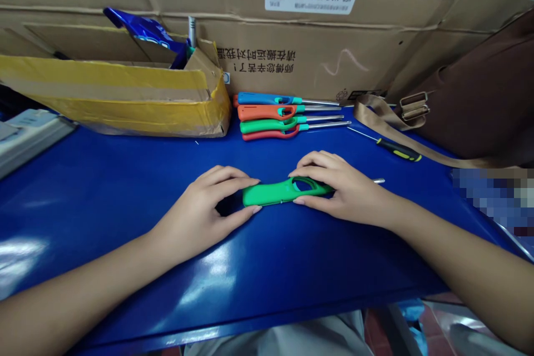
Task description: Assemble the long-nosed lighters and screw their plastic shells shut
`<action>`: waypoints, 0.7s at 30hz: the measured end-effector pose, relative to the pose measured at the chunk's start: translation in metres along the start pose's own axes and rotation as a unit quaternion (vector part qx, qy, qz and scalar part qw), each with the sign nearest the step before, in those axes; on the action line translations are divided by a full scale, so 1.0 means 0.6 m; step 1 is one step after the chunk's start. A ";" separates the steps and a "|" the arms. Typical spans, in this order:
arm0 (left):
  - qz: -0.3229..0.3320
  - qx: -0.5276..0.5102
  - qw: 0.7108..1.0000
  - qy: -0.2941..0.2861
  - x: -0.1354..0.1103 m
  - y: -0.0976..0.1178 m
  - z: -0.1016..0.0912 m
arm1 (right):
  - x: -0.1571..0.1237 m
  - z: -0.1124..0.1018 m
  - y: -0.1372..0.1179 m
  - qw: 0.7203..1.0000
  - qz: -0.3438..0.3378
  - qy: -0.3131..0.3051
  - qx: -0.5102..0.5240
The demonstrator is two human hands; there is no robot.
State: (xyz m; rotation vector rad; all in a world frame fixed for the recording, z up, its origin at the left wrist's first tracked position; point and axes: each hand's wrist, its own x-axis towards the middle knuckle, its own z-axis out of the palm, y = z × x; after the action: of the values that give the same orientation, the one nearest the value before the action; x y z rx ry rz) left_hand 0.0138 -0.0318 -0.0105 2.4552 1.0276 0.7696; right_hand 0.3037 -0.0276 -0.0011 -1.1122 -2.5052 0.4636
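Observation:
A green long-nosed gas lighter [269, 193] lies across the middle of the blue table, its metal tip poking out to the right past my fingers. My left hand [208, 200] has its thumb and fingertips on either side of the handle's rounded left end. Around the trigger opening and the neck, my right hand [337, 186] grips the lighter between thumb and fingers, hiding most of its metal tube. Just behind lie several more lighters side by side, among them a blue one [261, 98], an orange one [267, 113] and another green one [267, 125].
A yellow-taped cardboard box [167, 114] holding a blue packet [146, 30] stands back left. A black-and-yellow screwdriver [398, 149] and a tan strap [375, 114] lie at right, beside a brown bag [479, 94]. A large carton [325, 50] walls off the back.

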 end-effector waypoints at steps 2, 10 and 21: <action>-0.001 0.000 1.000 -0.001 -0.001 0.000 0.000 | 0.000 0.000 0.000 1.000 0.003 -0.004 0.000; 0.002 -0.001 1.000 -0.005 0.001 0.003 -0.003 | 0.001 0.003 0.000 1.000 0.005 -0.008 0.000; 0.002 0.005 1.000 -0.007 0.001 0.001 -0.003 | 0.000 0.003 -0.002 1.000 0.012 -0.008 0.002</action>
State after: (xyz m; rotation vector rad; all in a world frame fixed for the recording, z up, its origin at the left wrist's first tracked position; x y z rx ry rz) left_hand 0.0133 -0.0312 -0.0087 2.4677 1.0243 0.7488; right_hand 0.3022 -0.0287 -0.0020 -1.1431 -2.5050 0.4869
